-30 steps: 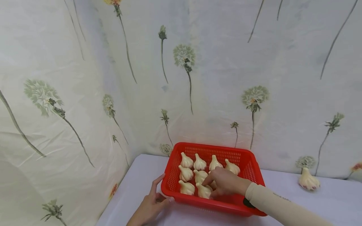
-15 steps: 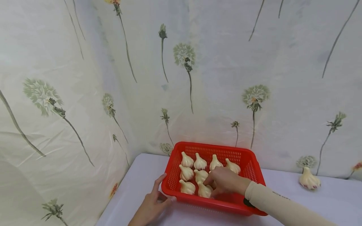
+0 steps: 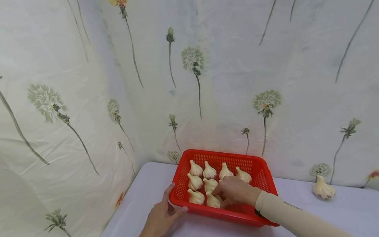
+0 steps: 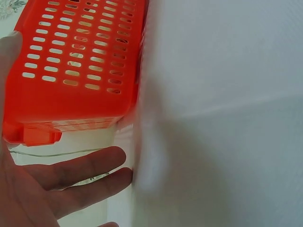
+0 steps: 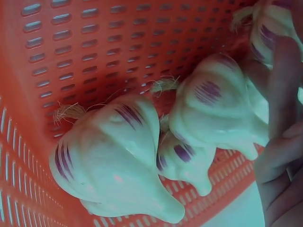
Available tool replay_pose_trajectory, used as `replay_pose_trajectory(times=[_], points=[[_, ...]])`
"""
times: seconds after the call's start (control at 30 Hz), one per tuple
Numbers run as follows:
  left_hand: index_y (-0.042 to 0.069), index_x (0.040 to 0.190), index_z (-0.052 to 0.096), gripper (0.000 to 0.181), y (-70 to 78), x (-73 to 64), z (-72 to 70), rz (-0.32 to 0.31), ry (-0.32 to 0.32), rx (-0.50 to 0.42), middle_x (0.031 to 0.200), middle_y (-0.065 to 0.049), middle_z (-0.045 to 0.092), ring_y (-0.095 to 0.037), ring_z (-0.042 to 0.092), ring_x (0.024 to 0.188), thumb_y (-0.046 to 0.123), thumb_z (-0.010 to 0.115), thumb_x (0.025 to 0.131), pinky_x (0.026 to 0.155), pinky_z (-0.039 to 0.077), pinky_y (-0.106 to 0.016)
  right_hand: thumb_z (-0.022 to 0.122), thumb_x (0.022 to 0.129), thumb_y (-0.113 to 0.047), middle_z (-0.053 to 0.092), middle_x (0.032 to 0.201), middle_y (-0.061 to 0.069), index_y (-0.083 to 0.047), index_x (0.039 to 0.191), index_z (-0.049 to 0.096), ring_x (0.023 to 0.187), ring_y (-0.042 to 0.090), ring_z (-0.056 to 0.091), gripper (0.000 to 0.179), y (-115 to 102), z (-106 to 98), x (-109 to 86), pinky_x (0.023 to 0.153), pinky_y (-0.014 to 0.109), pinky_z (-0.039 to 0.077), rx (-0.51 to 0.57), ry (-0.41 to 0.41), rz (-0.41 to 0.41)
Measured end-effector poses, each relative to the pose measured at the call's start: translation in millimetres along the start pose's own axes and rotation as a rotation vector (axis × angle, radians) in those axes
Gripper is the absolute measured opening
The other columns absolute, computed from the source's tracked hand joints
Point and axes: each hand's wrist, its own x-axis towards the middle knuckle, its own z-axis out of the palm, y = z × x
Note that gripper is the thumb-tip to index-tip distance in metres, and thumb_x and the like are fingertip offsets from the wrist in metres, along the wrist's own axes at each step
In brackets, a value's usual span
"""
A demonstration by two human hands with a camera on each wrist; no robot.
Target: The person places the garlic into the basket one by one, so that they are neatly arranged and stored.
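A red plastic basket point(image 3: 225, 215) with slotted walls stands on the table and holds several garlic bulbs, cream with purple streaks. My left hand point(image 3: 161, 214) is at its near left corner, forefinger on the left rim and thumb on the front rim. In the left wrist view other fingers point(image 4: 85, 175) stretch out below the basket wall. My right hand point(image 3: 235, 192) reaches inside, its forefinger and thumb at a garlic bulb point(image 3: 214, 200) in the front row. The right wrist view has a finger against a bulb point(image 5: 267, 35) at upper right. My palm hides part of the basket.
One more garlic bulb point(image 3: 323, 189) sits on the white-covered table point(image 3: 291, 191) to the right of the basket. Behind and at the left hangs a curtain point(image 3: 225, 82) printed with dandelions. The basket's back rim is close to it.
My left hand has shifted slightly to the right along the basket's corner. The right hand stays almost in place at the front-row bulb.
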Motion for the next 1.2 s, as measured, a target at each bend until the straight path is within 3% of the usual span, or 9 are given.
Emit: replay_pose_trajectory(times=[0.13, 0.2, 0.27, 0.37, 0.4, 0.57, 0.8, 1.0, 1.2], points=[[0.029, 0.164, 0.028, 0.096, 2.0, -0.2, 3.6, -0.017, 0.001, -0.002, 0.077, 0.001, 0.056, -0.013, 0.052, 0.072, 0.074, 0.067, 0.089, 0.061, 0.044, -0.03, 0.093, 0.081, -0.037, 0.072, 0.079, -0.017, -0.027, 0.112, 0.083, 0.066, -0.004, 0.053, 0.034, 1, -5, -6.6, 0.062, 0.021, 0.049, 0.027, 0.003, 0.034], [0.029, 0.164, 0.028, 0.095, 2.8, 0.1, 4.2, -0.01, -0.003, -0.01, 0.076, 0.001, 0.056, -0.014, 0.051, 0.072, 0.073, 0.067, 0.09, 0.06, 0.043, -0.031, 0.094, 0.079, -0.042, 0.078, 0.09, -0.013, -0.026, 0.119, 0.082, 0.073, -0.002, 0.061, 0.045, 1, -11, -11.6, 0.077, 0.033, 0.06, 0.037, 0.017, 0.059], [0.029, 0.164, 0.027, 0.094, 3.3, 0.1, 4.0, 0.002, -0.001, -0.008, 0.076, 0.002, 0.056, -0.013, 0.052, 0.072, 0.073, 0.067, 0.091, 0.06, 0.043, -0.031, 0.093, 0.078, -0.046, 0.081, 0.099, -0.011, -0.025, 0.122, 0.082, 0.082, 0.001, 0.069, 0.05, 2, -19, -17.4, 0.086, 0.043, 0.062, 0.039, 0.031, 0.079], [0.029, 0.164, 0.027, 0.094, 3.8, -0.2, 2.7, 0.014, 0.007, -0.003, 0.074, 0.003, 0.057, -0.012, 0.052, 0.07, 0.072, 0.068, 0.091, 0.059, 0.043, -0.03, 0.091, 0.078, -0.052, 0.082, 0.102, -0.009, -0.024, 0.123, 0.081, 0.09, 0.007, 0.074, 0.054, 3, -34, -27.3, 0.089, 0.044, 0.062, 0.03, 0.067, 0.109], [0.029, 0.164, 0.027, 0.094, 4.2, -0.6, 2.2, 0.014, 0.011, 0.001, 0.074, 0.003, 0.057, -0.012, 0.052, 0.07, 0.071, 0.068, 0.091, 0.059, 0.043, -0.03, 0.09, 0.079, -0.053, 0.082, 0.104, -0.008, -0.023, 0.124, 0.081, 0.091, 0.007, 0.074, 0.055, 3, -39, -30.9, 0.081, 0.035, 0.062, 0.029, 0.08, 0.118], [0.03, 0.163, 0.026, 0.095, 5.3, -3.3, 1.0, -0.005, 0.022, 0.01, 0.073, 0.001, 0.055, -0.013, 0.051, 0.068, 0.072, 0.069, 0.09, 0.059, 0.042, -0.029, 0.086, 0.08, -0.057, 0.082, 0.1, -0.011, -0.023, 0.121, 0.082, 0.086, 0.003, 0.072, 0.054, 10, -60, -53.6, 0.073, 0.024, 0.058, -0.018, 0.176, 0.109], [0.031, 0.164, 0.027, 0.095, 7.4, -4.8, 1.6, -0.033, 0.029, 0.019, 0.07, 0.001, 0.052, -0.014, 0.049, 0.066, 0.074, 0.068, 0.089, 0.059, 0.041, -0.03, 0.092, 0.078, -0.046, 0.082, 0.105, -0.006, -0.02, 0.12, 0.082, 0.09, 0.009, 0.076, 0.05, 19, -78, -94.8, 0.075, 0.03, 0.063, -0.073, 0.268, 0.121], [0.028, 0.163, 0.03, 0.094, 7.6, -5.3, 4.8, -0.021, 0.057, 0.047, 0.07, 0.003, 0.054, -0.013, 0.049, 0.065, 0.073, 0.069, 0.089, 0.058, 0.04, -0.028, 0.091, 0.078, -0.05, 0.082, 0.111, 0.003, -0.015, 0.122, 0.081, 0.095, 0.021, 0.077, 0.057, 32, -91, -136.8, 0.071, 0.031, 0.063, -0.125, 0.324, 0.294], [0.028, 0.163, 0.029, 0.095, 8.1, -5.0, 5.9, -0.023, 0.062, 0.048, 0.071, 0.003, 0.055, -0.013, 0.05, 0.067, 0.074, 0.068, 0.09, 0.059, 0.041, -0.029, 0.09, 0.078, -0.056, 0.078, 0.119, 0.019, -0.007, 0.13, 0.075, 0.108, 0.042, 0.073, 0.073, 67, -92, -187.4, 0.078, 0.053, 0.064, -0.184, 0.385, 0.537]])
